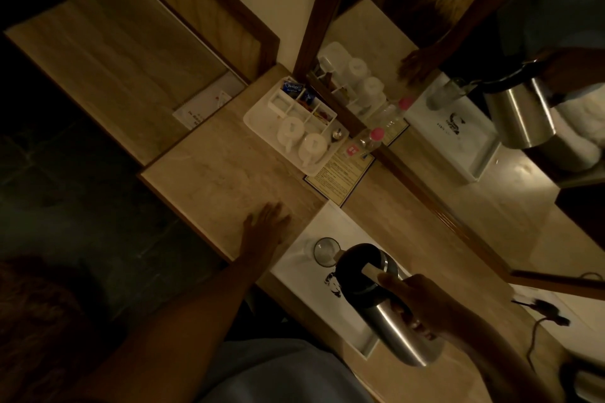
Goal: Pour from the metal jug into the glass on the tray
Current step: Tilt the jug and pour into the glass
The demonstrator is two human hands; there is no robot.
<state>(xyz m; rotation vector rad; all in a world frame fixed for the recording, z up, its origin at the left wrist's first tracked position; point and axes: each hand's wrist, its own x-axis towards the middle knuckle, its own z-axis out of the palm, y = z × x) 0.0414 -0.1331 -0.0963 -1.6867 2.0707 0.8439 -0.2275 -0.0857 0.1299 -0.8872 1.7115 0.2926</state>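
1. One metal jug (389, 311) sits low and right of centre in the frame, tipped so its black lid end hangs over the glass (325, 250); it is stiff steel, looks smooth and likely slippery, and could be heavy if full.
2. One right hand (422, 304) is wrapped around the jug's handle side, fingers closed tight on it. That is the sound place to hold; the bare polished body would give less purchase.
3. One left hand (266, 222) lies flat and spread on the counter (222, 173), just left of the tray (330, 222), gripping nothing.
4. One glass stands upright on the white tray, touching or just under the jug's spout; clear, thin-looking and probably fragile and easy to knock over, so the spout should not press on its rim. Whether liquid is flowing I cannot tell in the dim light.
5. Counted elsewhere: one second white tray (258, 114) near the frame's centre, carrying two upturned white cups (302, 137) and a divided sachet holder (304, 101).
6. One plastic bottle (371, 139) with a pink cap stands against the mirror (425, 42), which doubles it and the jug.
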